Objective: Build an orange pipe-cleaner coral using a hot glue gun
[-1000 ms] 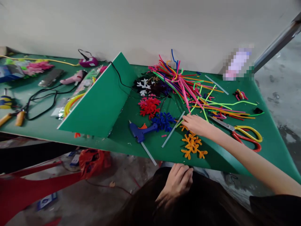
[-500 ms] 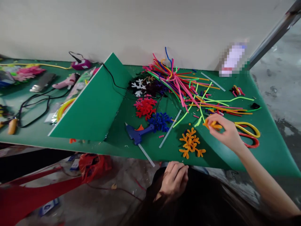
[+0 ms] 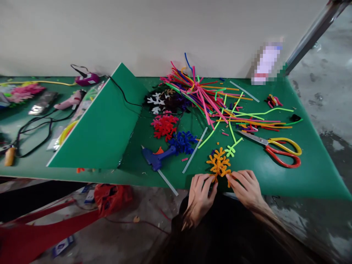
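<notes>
An orange pipe-cleaner snowflake lies near the front edge of the green table. Both hands meet at its near side. My left hand has its fingers curled and pinching the lower left of the snowflake. My right hand pinches an orange piece at the lower right of the same shape. A small light-green pipe-cleaner piece lies just beyond it.
A blue glue gun and a clear glue stick lie left of the hands. Blue, red and white snowflakes sit behind. A pile of coloured pipe cleaners and scissors lie right. An upright green board stands left.
My right hand picked up an orange piece from the table, then came back to the orange snowflake at the front edge. My left hand rose from my lap to meet it.
</notes>
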A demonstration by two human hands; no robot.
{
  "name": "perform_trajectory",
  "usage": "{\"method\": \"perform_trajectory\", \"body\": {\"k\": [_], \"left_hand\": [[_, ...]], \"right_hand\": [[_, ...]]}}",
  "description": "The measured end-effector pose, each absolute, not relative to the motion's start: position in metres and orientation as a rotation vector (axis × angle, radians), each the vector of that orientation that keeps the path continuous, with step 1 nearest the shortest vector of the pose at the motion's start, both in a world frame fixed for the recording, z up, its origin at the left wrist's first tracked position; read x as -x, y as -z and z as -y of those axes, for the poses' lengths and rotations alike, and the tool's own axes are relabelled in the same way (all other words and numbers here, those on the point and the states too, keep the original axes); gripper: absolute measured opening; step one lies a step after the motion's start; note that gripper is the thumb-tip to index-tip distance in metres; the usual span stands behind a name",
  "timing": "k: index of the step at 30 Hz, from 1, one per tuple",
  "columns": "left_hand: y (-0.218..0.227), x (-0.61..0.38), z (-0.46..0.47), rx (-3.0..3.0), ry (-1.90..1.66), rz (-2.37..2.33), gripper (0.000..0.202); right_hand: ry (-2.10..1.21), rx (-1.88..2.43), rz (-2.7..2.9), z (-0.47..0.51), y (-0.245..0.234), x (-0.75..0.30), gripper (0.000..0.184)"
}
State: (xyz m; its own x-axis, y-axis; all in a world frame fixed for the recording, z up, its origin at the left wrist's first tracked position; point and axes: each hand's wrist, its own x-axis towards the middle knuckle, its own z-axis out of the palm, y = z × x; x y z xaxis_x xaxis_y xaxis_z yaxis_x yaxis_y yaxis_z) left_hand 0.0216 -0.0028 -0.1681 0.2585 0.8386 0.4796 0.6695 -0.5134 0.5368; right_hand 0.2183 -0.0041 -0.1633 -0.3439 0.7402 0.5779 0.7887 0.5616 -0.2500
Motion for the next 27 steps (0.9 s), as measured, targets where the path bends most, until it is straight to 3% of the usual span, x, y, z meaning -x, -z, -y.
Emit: {"method": "perform_trajectory", "body": {"k": [12, 27], "left_hand": [[0.177, -0.018, 0.003, -2.368, -1.034, -1.416, 0.018], [0.179, -0.017, 0.004, -2.36, -1.048, -1.418, 0.02]], "right_hand": [[0.209, 1.416, 2.064, 0.011, 0.175, -0.194, 0.027], [0.05, 1.503, 2.161, 0.021, 0.174, -0.192, 0.039]]}}
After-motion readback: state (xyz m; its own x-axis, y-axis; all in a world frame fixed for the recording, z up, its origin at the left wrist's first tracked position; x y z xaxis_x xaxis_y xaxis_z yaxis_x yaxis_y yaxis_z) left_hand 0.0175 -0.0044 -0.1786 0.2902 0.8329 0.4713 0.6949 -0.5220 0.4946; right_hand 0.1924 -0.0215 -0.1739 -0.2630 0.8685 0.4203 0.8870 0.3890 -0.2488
